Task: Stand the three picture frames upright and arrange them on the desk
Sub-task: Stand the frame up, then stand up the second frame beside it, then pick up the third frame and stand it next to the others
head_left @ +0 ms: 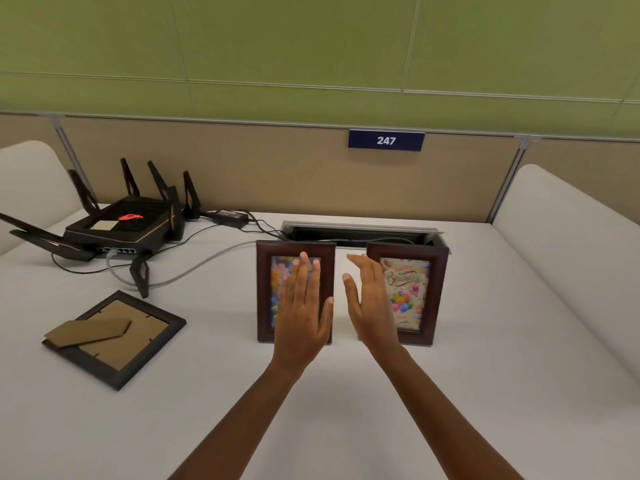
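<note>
**Two frames up, third still face-down**

Left hand point(302, 318) and right hand point(372, 308) are held flat with fingers extended, nothing gripped, in front of the two standing frames at picture centre. Contact with the frames cannot be told.

Risk: the flower frame point(295, 249) or birthday frame point(407, 252) could be knocked backward toward the open cable tray point(360, 230) just behind them by a careless push.

Both standing frames are upright, long axis vertical, pictures facing the camera. The third frame point(114, 339) lies at lower left, back up, stand flap folded, long axis diagonal toward upper right. The router point(128, 223) and cables nearby could be snagged when it is lifted.
</note>
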Action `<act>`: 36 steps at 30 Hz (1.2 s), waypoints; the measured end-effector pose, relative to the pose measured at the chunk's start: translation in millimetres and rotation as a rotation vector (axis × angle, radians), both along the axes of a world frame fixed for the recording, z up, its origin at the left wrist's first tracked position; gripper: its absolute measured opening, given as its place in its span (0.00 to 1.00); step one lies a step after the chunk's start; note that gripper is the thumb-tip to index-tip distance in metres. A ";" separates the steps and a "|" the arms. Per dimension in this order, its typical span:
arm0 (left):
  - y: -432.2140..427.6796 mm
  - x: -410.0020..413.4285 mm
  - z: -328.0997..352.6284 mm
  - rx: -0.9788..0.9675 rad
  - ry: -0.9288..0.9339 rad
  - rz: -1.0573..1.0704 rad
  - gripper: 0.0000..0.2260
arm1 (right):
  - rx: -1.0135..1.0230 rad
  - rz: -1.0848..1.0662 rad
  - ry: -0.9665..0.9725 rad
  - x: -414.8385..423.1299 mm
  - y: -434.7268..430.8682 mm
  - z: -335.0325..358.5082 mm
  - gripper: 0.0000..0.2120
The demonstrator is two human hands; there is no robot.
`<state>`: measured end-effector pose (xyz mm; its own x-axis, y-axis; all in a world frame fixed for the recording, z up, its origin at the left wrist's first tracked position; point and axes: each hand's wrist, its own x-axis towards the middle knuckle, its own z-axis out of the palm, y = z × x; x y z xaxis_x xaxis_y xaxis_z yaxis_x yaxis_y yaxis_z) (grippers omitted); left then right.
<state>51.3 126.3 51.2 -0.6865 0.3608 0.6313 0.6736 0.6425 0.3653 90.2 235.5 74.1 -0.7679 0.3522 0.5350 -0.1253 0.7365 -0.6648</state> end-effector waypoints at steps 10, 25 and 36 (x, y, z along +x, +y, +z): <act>-136.4 -47.0 -22.7 -0.194 -0.157 0.151 0.30 | 0.063 0.223 -0.199 -47.6 -126.6 -28.3 0.18; -303.1 -102.4 -86.0 -0.438 -0.526 0.010 0.32 | -0.024 0.380 -0.773 -127.1 -241.7 -68.9 0.28; -339.0 -121.4 -90.9 -0.619 -0.483 -0.220 0.43 | -0.095 0.257 -0.845 -149.1 -251.7 -72.4 0.25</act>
